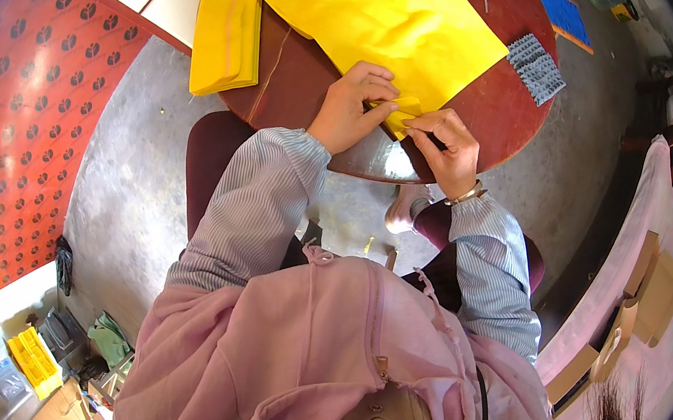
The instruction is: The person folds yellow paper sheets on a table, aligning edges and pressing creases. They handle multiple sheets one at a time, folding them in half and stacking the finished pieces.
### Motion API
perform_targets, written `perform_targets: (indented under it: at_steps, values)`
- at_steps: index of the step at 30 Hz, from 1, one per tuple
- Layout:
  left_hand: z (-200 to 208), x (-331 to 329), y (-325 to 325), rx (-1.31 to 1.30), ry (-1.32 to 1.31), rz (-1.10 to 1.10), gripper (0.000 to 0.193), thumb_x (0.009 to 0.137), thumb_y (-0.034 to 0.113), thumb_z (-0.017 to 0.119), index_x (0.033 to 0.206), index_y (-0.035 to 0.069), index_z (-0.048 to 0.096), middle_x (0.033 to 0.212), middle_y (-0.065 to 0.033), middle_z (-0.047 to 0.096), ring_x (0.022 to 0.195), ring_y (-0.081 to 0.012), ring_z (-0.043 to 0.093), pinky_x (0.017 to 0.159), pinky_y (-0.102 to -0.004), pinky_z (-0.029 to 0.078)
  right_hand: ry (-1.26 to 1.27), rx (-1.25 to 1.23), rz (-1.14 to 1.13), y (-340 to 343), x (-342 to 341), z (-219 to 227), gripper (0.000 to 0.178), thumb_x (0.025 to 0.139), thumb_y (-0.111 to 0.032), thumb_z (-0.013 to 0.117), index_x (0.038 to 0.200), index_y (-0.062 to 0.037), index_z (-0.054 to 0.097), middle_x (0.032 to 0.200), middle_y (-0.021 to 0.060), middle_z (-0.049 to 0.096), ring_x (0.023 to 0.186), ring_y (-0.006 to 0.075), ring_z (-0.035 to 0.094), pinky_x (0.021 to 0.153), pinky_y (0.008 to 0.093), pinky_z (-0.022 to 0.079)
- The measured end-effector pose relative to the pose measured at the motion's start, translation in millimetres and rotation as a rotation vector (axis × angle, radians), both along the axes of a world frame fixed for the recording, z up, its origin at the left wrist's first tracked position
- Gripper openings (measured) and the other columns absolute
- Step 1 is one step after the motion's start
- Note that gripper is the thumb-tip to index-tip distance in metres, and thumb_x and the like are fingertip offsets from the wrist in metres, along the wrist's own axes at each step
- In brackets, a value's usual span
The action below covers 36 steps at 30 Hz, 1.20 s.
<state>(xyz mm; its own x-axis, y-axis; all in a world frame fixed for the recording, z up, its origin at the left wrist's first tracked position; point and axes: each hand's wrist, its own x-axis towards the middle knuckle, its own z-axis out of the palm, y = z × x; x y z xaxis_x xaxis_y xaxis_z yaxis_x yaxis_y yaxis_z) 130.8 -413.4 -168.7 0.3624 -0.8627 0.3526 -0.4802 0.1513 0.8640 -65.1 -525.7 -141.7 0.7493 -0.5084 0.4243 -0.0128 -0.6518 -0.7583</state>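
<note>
A large yellow sheet, which looks like cloth or thick paper, lies on the round reddish-brown table. Its near corner is bunched into small folds close to the table's edge. My left hand is closed on these folds, thumb and fingers bent around them from the left. From the right, my right hand pinches the tip of the same corner between thumb and fingers. Left of the sheet, a stack of folded yellow pieces overhangs the table edge.
A grey ridged pad lies at the table's right edge, with a blue flat piece beyond it. Opened cardboard boxes rest on a pink cloth at right. A red patterned panel stands at left. My knees are beneath the table edge.
</note>
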Motion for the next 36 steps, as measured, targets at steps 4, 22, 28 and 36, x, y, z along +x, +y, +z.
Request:
perform_targets:
  at_steps: [4,22,28,36]
  values:
    - [1.1,5.7,0.3,-0.02,-0.04,-0.065,0.019,0.089,0.002,0.077,0.108,0.002,0.079,0.123,-0.014,0.068,0.121,-0.0279,0.066,0.1,-0.0348,0.054,0.02,0.146,-0.056,1.0,1.5,-1.5,0.013,0.085,0.002,0.084,0.097,0.0008,0.08,0.094,0.0087,0.074,0.088,0.0193,0.069,0.08,0.0308,0.055]
    - [1.0,-0.8,-0.1,0.027,0.057,-0.013,0.014,0.088,0.006,0.081,0.101,0.0,0.078,0.125,-0.013,0.068,0.117,-0.0248,0.07,0.101,-0.0346,0.054,-0.02,-0.032,-0.033,2.6,2.0,-2.1,0.02,0.083,0.001,0.087,0.098,0.0003,0.075,0.095,0.0078,0.072,0.087,0.0215,0.071,0.079,0.0322,0.057]
    - [0.4,-1.6,-0.6,0.029,0.07,-0.003,0.014,0.089,0.006,0.081,0.101,0.0,0.078,0.125,-0.0134,0.068,0.115,-0.0243,0.07,0.1,-0.0343,0.054,-0.031,0.105,-0.071,5.6,3.0,-3.5,0.022,0.083,0.002,0.087,0.101,0.0003,0.074,0.096,0.0094,0.071,0.087,0.0207,0.071,0.079,0.031,0.058]
    - [2.0,-3.7,-0.4,0.024,0.068,0.013,0.013,0.089,0.006,0.081,0.1,0.0,0.078,0.124,-0.0123,0.068,0.113,-0.0241,0.071,0.098,-0.0337,0.056,0.011,-0.014,-0.026,1.9,1.7,-0.7,0.02,0.082,0.002,0.086,0.099,0.0,0.075,0.097,0.0097,0.071,0.089,0.0222,0.071,0.081,0.0323,0.058]
